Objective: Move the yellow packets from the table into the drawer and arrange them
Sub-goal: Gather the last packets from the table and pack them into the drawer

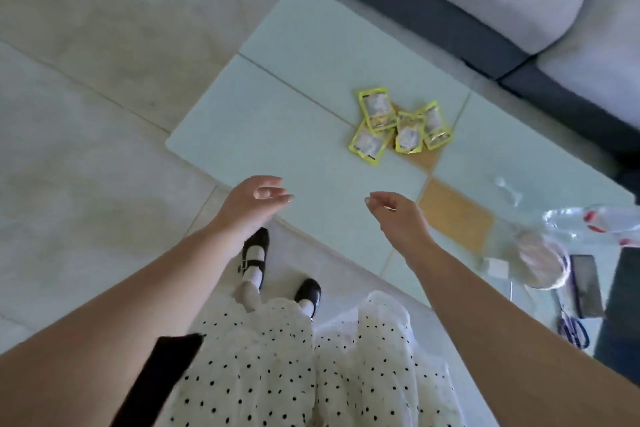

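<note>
Left hand (254,199) and right hand (394,215) loosely curled, empty

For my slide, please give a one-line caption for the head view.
Both empty hands, left and right, reach over the pale table toward four yellow packets lying in a loose cluster.

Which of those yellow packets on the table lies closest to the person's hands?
The bottom-left packet, at the near-left corner of the cluster. It lies tilted, partly tucked under the top packet, and sits nearer both empty hands than the other three.
</note>
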Demonstrator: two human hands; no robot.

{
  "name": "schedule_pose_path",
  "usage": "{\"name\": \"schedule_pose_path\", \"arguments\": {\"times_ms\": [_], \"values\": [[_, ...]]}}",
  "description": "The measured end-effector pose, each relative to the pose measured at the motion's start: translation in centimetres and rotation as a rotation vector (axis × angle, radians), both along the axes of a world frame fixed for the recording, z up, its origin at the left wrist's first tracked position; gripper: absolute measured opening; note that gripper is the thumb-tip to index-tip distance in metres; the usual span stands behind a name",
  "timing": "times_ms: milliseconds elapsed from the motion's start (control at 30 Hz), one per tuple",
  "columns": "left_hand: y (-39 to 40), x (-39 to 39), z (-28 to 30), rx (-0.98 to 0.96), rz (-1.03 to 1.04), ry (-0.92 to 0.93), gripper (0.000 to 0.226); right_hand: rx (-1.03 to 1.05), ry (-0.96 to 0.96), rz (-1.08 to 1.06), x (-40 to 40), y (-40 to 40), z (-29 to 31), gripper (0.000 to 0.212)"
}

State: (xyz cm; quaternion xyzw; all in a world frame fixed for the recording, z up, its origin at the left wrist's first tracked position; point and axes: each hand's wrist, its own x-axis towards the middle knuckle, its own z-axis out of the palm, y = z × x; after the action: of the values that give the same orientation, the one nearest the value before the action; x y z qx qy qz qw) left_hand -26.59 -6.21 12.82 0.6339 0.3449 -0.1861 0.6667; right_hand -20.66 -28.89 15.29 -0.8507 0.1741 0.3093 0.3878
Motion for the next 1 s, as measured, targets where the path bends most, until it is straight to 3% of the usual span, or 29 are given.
{"name": "schedule_pose_path", "arguments": {"times_ms": [200, 367, 467, 700, 867, 1000], "values": [[-2.4, 11.6, -1.9, -0.044, -0.193, 0.011, 0.028, -0.031, -0.008, -0.218, 6.7, -2.8, -1.2, 0.037], [-5.5, 20.1, -5.3, 0.046, -0.253, 0.026, 0.029, -0.075, -0.019, -0.297, 12.1, -6.0, -3.7, 0.036], [-7.7, 24.2, -7.6, 0.109, -0.232, 0.042, 0.031, -0.117, -0.025, -0.300, 15.2, -8.2, -6.0, 0.035], [-12.3, 31.8, -14.1, 0.326, -0.170, 0.152, 0.064, -0.193, -0.030, -0.217, 22.8, -11.0, -13.2, 0.042], [-15.4, 34.7, -17.4, 0.500, -0.101, 0.275, 0.076, -0.306, -0.016, -0.077, 24.7, -10.5, -17.8, 0.061], [-17.5, 35.8, -18.9, 0.653, -0.140, 0.269, 0.082, -0.407, -0.033, -0.032, 25.1, -10.4, -20.4, 0.072]]}}
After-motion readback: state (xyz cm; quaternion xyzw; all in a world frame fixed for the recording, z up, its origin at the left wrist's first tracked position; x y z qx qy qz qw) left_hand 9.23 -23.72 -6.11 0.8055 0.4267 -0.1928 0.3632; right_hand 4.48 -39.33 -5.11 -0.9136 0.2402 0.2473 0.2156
